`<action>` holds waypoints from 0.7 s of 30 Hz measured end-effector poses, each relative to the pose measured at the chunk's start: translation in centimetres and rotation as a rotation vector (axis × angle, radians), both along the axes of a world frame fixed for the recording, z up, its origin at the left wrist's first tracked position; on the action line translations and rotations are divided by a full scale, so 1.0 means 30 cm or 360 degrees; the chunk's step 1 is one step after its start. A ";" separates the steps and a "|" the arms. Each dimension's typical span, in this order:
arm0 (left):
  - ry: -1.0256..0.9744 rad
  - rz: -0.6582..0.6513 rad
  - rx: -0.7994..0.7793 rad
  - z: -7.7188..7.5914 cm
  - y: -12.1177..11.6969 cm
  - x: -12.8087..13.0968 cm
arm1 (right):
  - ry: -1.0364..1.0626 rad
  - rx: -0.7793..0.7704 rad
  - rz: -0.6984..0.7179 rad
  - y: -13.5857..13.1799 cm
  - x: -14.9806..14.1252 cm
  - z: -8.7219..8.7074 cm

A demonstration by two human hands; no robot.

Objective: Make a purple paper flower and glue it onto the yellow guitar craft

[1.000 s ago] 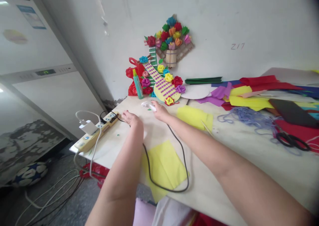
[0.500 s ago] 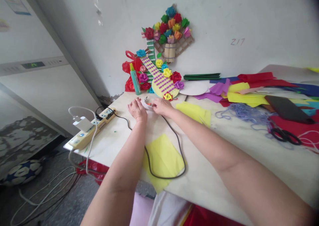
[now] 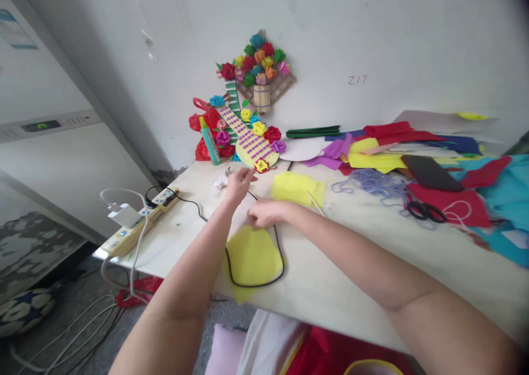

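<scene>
Right of the power strip (image 3: 136,229), a small white tool (image 3: 221,181) (too blurred to name surely) lies on the tabletop (image 3: 297,276), apparently set down. The left hand (image 3: 239,185) is just beside it, fingers bent; I cannot tell whether they pinch anything. 1 yellow sheet (image 3: 252,253) lies nearer, under a looping black cord (image 3: 256,285). At its far edge, the right hand (image 3: 266,213) has curled fingers, their grip unclear. Beyond is a pale stick (image 3: 316,204).

cord (image 3: 256,285) on sheet (image 3: 253,253) | power strip (image 3: 138,227) on table (image 3: 351,264), left | scissors (image 3: 425,212) right of yarn (image 3: 372,182)
</scene>
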State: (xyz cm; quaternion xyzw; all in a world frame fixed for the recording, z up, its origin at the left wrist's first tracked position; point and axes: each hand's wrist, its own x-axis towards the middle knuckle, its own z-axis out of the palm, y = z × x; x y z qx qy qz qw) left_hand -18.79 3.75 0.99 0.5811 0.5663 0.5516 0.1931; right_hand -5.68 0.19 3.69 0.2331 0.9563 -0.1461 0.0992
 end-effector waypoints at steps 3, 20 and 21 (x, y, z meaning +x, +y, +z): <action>-0.0318 -0.0404 -0.0136 0.042 -0.020 0.056 | 0.0228 -0.0101 -0.0212 0.050 0.063 0.009; -0.1063 -0.0708 -0.0541 0.012 -0.027 0.344 | 0.1494 -0.0222 -0.1505 0.145 0.522 0.021; -0.1208 -0.0675 -0.0553 -0.001 -0.030 0.365 | 0.1344 -0.0209 -0.1580 0.140 0.545 0.009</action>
